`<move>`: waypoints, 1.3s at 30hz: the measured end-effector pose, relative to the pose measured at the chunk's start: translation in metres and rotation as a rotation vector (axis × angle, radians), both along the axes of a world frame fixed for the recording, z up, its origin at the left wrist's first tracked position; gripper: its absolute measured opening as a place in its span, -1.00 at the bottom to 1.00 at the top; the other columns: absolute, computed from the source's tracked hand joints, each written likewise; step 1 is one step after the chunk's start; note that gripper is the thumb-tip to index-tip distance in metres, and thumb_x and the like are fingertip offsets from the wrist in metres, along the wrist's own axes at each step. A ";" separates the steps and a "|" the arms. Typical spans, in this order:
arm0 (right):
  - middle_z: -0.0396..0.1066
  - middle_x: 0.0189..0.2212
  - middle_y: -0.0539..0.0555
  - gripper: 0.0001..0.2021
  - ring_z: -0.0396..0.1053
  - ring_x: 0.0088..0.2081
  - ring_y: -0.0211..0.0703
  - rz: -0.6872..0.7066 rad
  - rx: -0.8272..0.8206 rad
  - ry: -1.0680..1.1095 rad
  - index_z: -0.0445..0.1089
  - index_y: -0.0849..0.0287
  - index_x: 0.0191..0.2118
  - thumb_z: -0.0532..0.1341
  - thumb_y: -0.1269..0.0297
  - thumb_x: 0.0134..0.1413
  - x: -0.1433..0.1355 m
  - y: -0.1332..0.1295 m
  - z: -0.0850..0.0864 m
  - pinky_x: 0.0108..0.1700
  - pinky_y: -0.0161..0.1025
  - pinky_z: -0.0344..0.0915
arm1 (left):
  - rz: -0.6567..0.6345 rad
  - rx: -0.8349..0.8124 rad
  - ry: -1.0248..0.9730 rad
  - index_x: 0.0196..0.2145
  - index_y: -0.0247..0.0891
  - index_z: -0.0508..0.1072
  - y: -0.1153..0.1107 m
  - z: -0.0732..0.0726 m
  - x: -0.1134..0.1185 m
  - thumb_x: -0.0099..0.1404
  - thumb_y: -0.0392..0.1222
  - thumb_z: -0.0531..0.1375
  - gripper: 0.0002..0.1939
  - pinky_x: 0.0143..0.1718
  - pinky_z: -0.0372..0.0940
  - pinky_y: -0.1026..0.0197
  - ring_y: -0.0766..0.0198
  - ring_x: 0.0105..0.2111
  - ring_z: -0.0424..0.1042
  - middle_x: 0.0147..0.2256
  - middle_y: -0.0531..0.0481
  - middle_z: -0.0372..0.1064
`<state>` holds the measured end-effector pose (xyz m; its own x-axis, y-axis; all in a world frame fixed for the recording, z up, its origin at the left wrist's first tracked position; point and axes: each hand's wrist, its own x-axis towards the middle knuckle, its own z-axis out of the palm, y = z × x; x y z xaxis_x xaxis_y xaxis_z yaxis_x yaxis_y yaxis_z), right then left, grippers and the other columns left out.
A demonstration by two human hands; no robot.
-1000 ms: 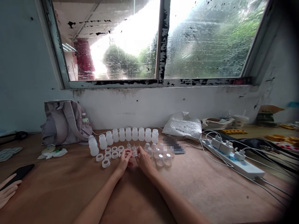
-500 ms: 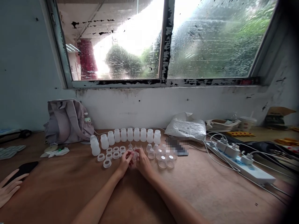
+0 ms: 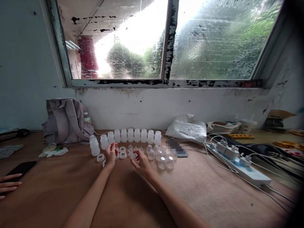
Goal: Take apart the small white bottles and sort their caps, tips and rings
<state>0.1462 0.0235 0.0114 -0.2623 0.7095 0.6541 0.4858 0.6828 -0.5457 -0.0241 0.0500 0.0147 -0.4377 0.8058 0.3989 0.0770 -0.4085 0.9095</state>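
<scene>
My left hand [image 3: 110,154] is over the left part of the white rings, its fingers partly bent and apart; nothing shows in it. One ring [image 3: 100,157] lies just left of it, and more rings [image 3: 123,155] are to its right. My right hand [image 3: 140,161] pinches a small clear piece [image 3: 133,156] between thumb and fingers, close to the clear nipples [image 3: 130,148]. Behind both hands stands a row of frosted bottles [image 3: 130,135]. Clear domed caps [image 3: 161,163] sit on the table right of my right hand.
A backpack [image 3: 65,122] leans at the back left. Another person's hand [image 3: 10,185] rests on a black phone [image 3: 25,167] at the left edge. A silvery plastic bag [image 3: 187,128] and a power strip [image 3: 251,172] with cables are on the right.
My hands were together at the middle; my left hand has moved away left to the rings. My right hand stays near the middle with the clear piece. The view has shifted slightly.
</scene>
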 end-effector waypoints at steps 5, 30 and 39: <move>0.26 -0.35 0.10 -0.76 0.24 -0.39 -0.23 -0.061 0.003 -0.021 0.17 0.21 -0.19 0.06 0.29 -0.04 0.000 0.005 -0.007 -0.32 -0.28 0.22 | 0.252 -0.095 0.240 -0.13 -0.21 0.23 0.009 0.006 -0.042 0.16 -0.01 -0.02 -0.64 -0.64 0.15 0.32 0.42 -0.68 0.23 -0.43 0.04 0.28; 0.32 -0.25 0.14 -0.60 0.32 -0.25 -0.17 -0.014 -0.182 0.520 0.10 0.20 0.02 0.01 0.20 0.05 0.010 -0.002 0.021 -0.25 -0.22 0.30 | 0.038 0.290 0.796 -0.32 -0.21 0.25 -0.048 0.019 0.040 0.18 -0.23 -0.02 -0.89 -0.08 0.13 0.13 0.19 -0.08 0.18 -0.09 -0.09 0.08; 0.34 -0.24 0.10 -0.71 0.31 -0.25 -0.18 0.088 -0.174 0.413 0.22 0.15 -0.09 0.00 0.22 0.05 0.000 -0.017 0.026 -0.21 -0.24 0.27 | -0.405 0.046 0.325 -0.09 -0.21 0.08 -0.038 -0.016 0.054 0.07 -0.10 0.15 -0.53 -0.21 0.23 0.17 0.24 -0.23 0.32 -0.17 -0.10 0.24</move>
